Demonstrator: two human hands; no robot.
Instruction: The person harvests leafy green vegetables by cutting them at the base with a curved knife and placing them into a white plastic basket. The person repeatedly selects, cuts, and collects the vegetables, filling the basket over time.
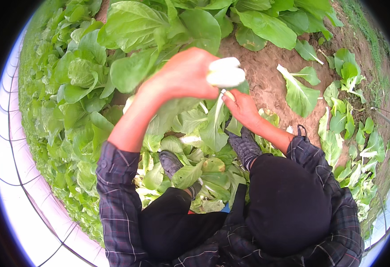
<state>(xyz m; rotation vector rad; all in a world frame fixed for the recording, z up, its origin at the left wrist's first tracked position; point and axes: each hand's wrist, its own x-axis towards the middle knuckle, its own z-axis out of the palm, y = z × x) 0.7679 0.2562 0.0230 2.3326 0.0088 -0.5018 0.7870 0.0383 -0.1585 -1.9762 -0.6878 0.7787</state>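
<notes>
My left hand [190,75] is closed around a leafy green, likely bok choy or a similar cabbage, whose thick white stalk base [226,71] points right. Leaves [168,115] of it appear below the wrist, blurred. Just below the stalk base, my right hand [243,106] grips a small pale-yellow piece [229,95], perhaps a knife handle; its blade is not visible. A single leaf [215,128] with a long white stalk hangs beside the right fingertips. Whether those fingers also hold it is unclear.
Cut leaves [211,187] lie around my two dark shoes [171,163]. Standing greens [85,73] grow densely at left, with more large plants [195,26] ahead. Loose leaves [303,93] are strewn over bare soil [265,73] at right. A ribbed white covering [8,133] curves along the left edge.
</notes>
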